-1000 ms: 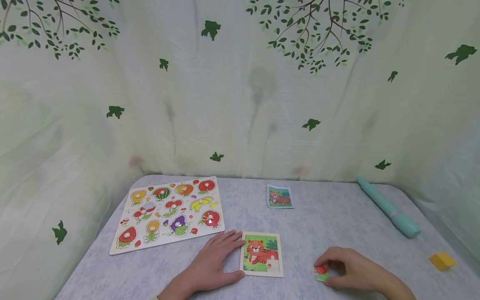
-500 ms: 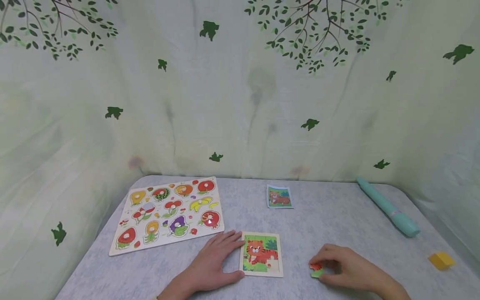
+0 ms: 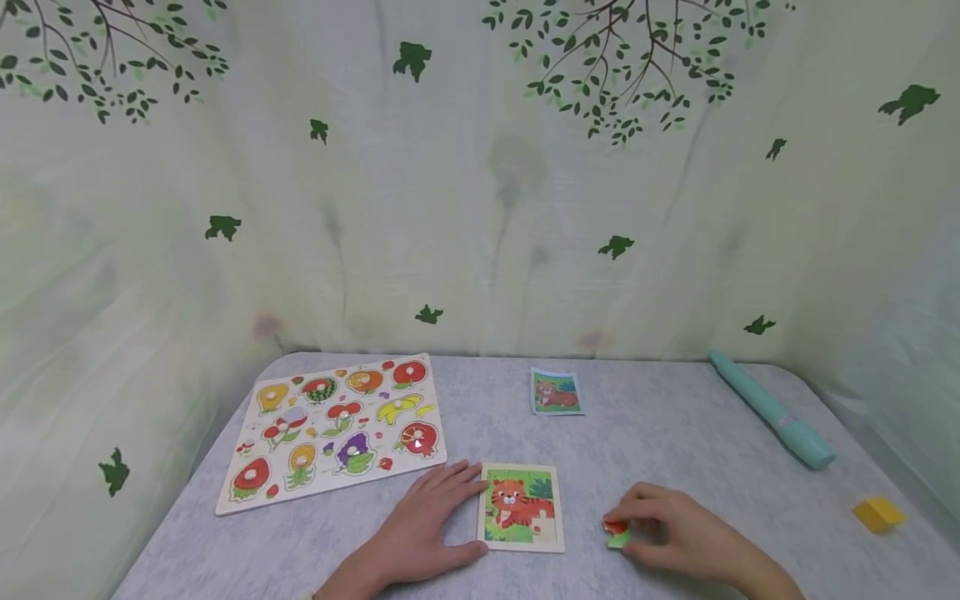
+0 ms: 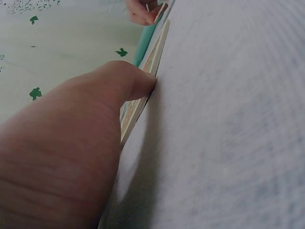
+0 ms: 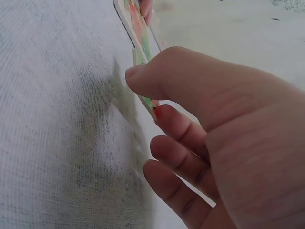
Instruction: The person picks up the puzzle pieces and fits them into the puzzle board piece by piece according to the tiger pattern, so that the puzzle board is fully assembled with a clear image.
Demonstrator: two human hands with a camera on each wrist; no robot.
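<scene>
A small wooden tiger jigsaw tray point(image 3: 550, 532) lies near the table's front, with a bare spot at its lower right. My left hand point(image 3: 431, 529) lies along its left side, fingertips and thumb touching the edge. In the left wrist view the thumb point(image 4: 140, 85) presses against that edge. Right of the tray, my right hand point(image 3: 678, 532) pinches a red and green jigsaw piece point(image 3: 619, 539) between thumb and fingers, apart from the tray. From the right wrist, the piece point(image 5: 138, 57) looks tilted, partly hidden by the thumb.
A fruit peg puzzle board point(image 3: 318, 493) lies at the left. Farther back is a small tiger picture card point(image 3: 557, 393). A teal tapered tube point(image 3: 772, 410) lies along the right side, with a yellow block point(image 3: 879, 515) near the right edge. A leaf-printed curtain point(image 3: 480, 208) surrounds the table.
My right hand has moved a little left, bringing the jigsaw piece closer to the tray. My left hand stays at the tray's edge. The head view has shifted slightly.
</scene>
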